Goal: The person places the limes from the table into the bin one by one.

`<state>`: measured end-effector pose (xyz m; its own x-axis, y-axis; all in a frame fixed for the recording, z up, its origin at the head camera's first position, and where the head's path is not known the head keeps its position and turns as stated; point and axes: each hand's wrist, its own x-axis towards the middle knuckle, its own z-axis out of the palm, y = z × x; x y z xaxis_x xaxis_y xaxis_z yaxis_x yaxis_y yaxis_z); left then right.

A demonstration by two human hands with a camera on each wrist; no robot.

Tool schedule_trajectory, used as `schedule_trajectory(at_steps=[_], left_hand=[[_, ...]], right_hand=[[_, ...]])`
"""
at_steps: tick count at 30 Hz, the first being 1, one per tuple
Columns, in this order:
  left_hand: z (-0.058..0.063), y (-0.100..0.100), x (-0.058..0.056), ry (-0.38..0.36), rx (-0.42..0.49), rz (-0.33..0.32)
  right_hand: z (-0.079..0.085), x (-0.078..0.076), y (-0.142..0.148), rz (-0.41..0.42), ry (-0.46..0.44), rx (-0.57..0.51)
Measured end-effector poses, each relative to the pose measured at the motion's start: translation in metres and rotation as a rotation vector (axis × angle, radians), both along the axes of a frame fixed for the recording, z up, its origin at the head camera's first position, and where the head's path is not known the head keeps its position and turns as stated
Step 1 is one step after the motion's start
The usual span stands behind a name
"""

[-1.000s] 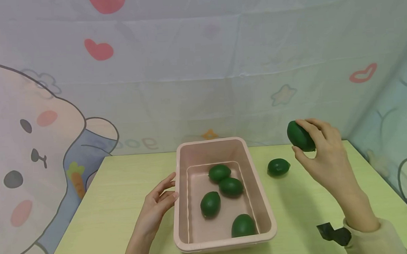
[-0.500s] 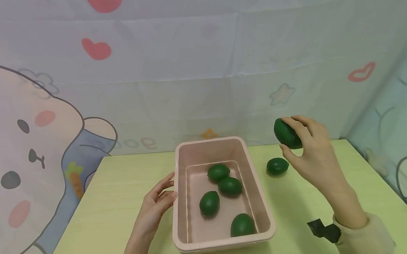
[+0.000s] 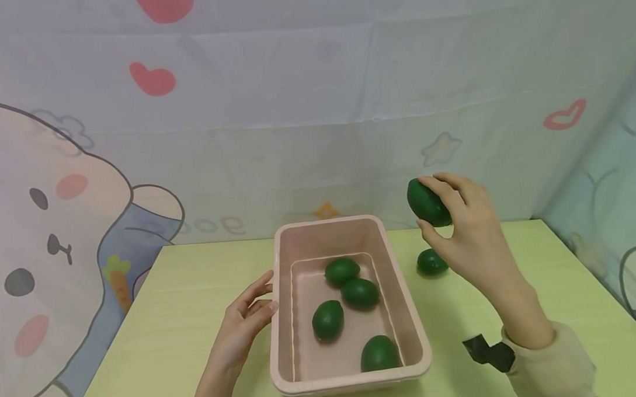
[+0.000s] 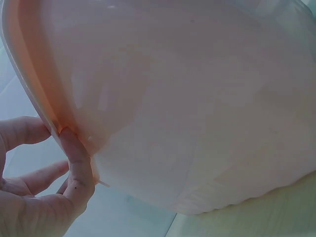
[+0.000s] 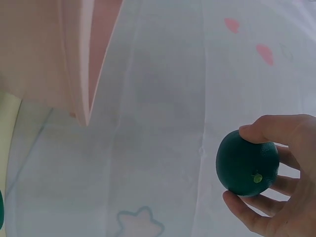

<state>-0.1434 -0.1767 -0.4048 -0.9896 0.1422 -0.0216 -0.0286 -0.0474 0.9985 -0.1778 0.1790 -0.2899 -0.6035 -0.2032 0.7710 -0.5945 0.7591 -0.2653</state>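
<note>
My right hand [image 3: 471, 231] holds a dark green lime [image 3: 427, 203] between thumb and fingers, raised above the far right part of the table. In the right wrist view a pale nub shows on the end of that lime [image 5: 244, 165]. A second lime [image 3: 430, 263] lies on the table below, partly behind the hand. My left hand [image 3: 243, 321] grips the left rim of a pale pink plastic bin [image 3: 418, 329]; the left wrist view has thumb and finger at the bin's lip [image 4: 42, 94]. Inside the bin lie several limes [image 3: 360, 293], spread over its floor.
The light yellow-green table [image 3: 195, 290] ends at a pale printed curtain [image 3: 295, 135] with hearts and a cartoon bear. The bin's walls stand up around its contents. A black strap piece [image 3: 489, 353] sits near the right sleeve [image 3: 550, 365].
The right hand has moved left and slightly up with its lime, closer to the bin, and now overlaps the lime on the table. The left hand and bin stay put.
</note>
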Motion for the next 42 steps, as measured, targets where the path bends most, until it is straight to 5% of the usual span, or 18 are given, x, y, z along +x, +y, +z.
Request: schedule_trajectory(at_steps=[42], left_hand=[[0.0, 0.0, 0.0, 0.024, 0.004, 0.002]], right_hand=[[0.005, -0.009, -0.084, 0.135, -0.117, 0.126]])
